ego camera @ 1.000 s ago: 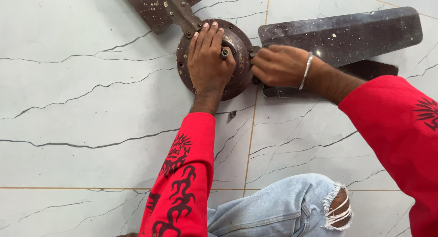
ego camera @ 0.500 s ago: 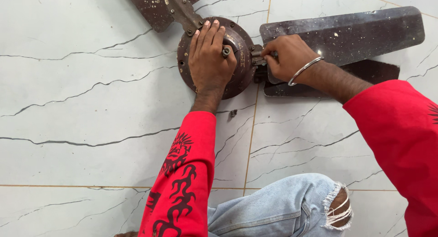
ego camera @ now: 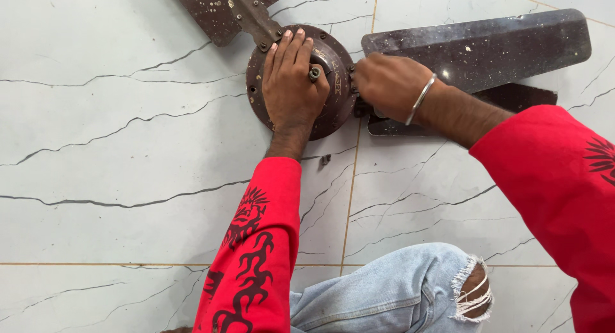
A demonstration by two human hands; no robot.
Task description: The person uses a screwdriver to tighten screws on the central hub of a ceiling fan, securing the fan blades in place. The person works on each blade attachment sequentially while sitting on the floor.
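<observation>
Two hands on a brown ceiling fan [ego camera: 333, 57] lying on the tiled floor [ego camera: 128, 166]. Left hand [ego camera: 291, 76] pressed flat over the motor hub, steadying it; right hand [ego camera: 387, 83] closed at the blade [ego camera: 487, 48] joint, contents hidden.

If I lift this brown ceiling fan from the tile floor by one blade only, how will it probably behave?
The ceiling fan probably hangs lopsided: its round metal motor housing looks heavy beside the thin blade. The blade may flex or strain at its bracket, where the right hand sits. It seems unlikely to roll, since it lies flat under the left hand, but it might slide on the glossy tiles.
</observation>
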